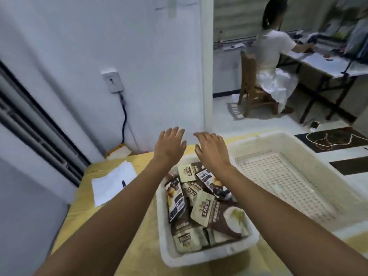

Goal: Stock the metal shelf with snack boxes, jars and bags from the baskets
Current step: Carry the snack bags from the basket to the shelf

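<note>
hands [191, 148] empty, spread | snack bags [199, 208] in basket [209, 253] below wrists

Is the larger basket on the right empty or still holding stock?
Empty: the larger basket shows only its bare perforated floor.

I see both hands out over the far end of the near basket [209, 253], left hand [169, 149] and right hand [212, 152] palms down, fingers spread, holding nothing. Basket is full of snack bags [201, 204]. Second basket [286, 176] beside it on the right, empty. Papers [113, 181] with pen [123, 183] lie left on yellow table [139, 236].
</note>
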